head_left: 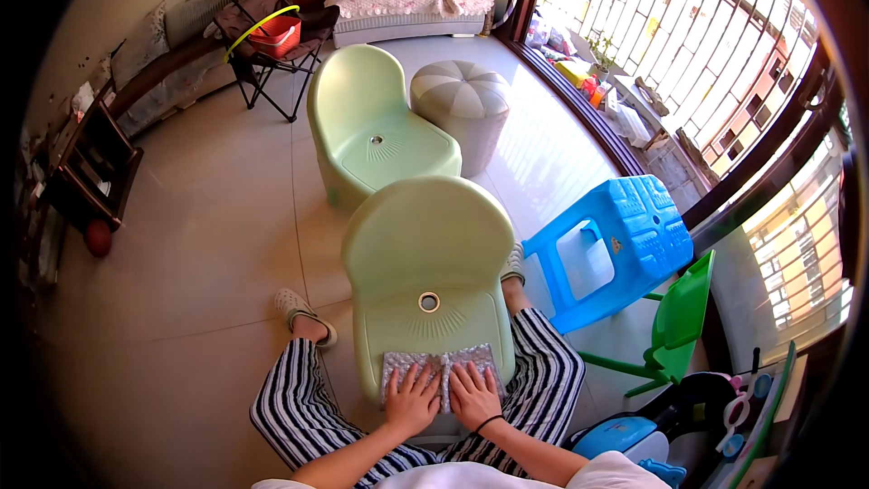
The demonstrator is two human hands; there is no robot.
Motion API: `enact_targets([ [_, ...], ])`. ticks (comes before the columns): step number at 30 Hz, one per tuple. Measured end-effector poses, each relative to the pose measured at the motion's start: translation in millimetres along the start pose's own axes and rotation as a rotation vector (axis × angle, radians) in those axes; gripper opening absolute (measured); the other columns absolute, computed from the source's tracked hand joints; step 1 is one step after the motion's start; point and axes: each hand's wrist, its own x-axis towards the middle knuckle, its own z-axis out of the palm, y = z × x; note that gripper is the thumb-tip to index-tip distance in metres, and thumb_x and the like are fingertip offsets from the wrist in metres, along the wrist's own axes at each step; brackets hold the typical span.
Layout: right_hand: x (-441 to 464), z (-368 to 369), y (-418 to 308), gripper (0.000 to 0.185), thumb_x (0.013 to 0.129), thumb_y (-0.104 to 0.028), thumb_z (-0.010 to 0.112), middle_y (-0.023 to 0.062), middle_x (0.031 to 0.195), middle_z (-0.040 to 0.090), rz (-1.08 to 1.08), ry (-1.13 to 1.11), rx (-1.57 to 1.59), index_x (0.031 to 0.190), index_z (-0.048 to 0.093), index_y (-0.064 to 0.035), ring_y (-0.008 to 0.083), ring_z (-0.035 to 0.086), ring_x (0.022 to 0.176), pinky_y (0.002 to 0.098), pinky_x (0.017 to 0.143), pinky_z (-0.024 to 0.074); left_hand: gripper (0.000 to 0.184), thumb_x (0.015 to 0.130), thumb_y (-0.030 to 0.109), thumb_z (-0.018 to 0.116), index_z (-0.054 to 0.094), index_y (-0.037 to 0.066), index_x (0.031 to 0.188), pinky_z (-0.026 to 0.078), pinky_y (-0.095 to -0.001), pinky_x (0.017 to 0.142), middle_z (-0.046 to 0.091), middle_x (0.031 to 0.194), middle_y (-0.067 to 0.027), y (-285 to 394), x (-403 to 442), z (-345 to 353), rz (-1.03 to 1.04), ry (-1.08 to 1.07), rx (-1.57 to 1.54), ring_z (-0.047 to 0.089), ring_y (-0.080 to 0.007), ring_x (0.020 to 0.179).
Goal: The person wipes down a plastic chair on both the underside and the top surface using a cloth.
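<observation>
A light green plastic chair (430,254) stands between my knees, with a round hole in its seat. On the front of the seat lies a grey, shiny, textured cloth-like sheet (484,358), spread flat with a seam or fold at its middle. My left hand (414,398) rests palm down on the left half, fingers spread. Flat on the right half is my right hand (473,394), its fingers also apart and a dark band round the wrist. The two hands are side by side, a small gap between them. Neither hand grips anything.
Beyond stand a second light green chair (385,131) and a round grey pouf (460,109). To the right are a blue stool (615,244) and a green chair (679,321). A folding chair (272,45) holds a red basket (277,36). A sofa (398,0) is at the back.
</observation>
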Motion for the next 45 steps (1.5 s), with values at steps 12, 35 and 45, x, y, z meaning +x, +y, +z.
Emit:
enact_targets([
  [12, 100.5, 35.9, 62.7, 0.042, 0.091, -0.029, 0.049, 0.0050, 0.139, 0.050, 0.220, 0.212, -0.204, 0.131, 0.054, -0.0163, 0.0279, 0.038, 0.135, 0.0529, 0.112, 0.0196, 0.055, 0.088, 0.040, 0.053, 0.045, 0.024, 0.140, 0.018, -0.0556, 0.112, 0.038, 0.148, -0.0016, -33.9, 129.9, 43.9, 0.040, 0.099, 0.051, 0.034, -0.0248, 0.136],
  [35, 53.5, 37.5, -43.8, 0.045, 0.088, -0.024, 0.055, 0.0051, 0.142, 0.045, -0.211, -0.042, 0.115, 0.133, 0.051, -0.0150, 0.0275, 0.038, 0.134, 0.0519, 0.110, 0.0253, 0.051, 0.086, 0.024, 0.059, 0.050, 0.010, 0.134, 0.030, -0.0527, 0.109, 0.032, 0.149, -0.0157, -43.6, -34.3, -2.1, -0.335, 0.114, -0.160, 0.025, -0.0473, 0.135],
  [45, 34.4, 40.7, -53.5, 0.047, 0.088, -0.029, 0.056, 0.0050, 0.141, 0.047, -0.161, -0.055, 0.113, 0.132, 0.051, -0.0163, 0.0259, 0.039, 0.134, 0.0518, 0.109, 0.0252, 0.048, 0.090, 0.021, 0.054, 0.048, 0.011, 0.136, 0.026, -0.0517, 0.111, 0.034, 0.148, -0.0163, -45.1, -41.9, -6.4, -0.292, 0.075, -0.223, 0.024, -0.0473, 0.136],
])
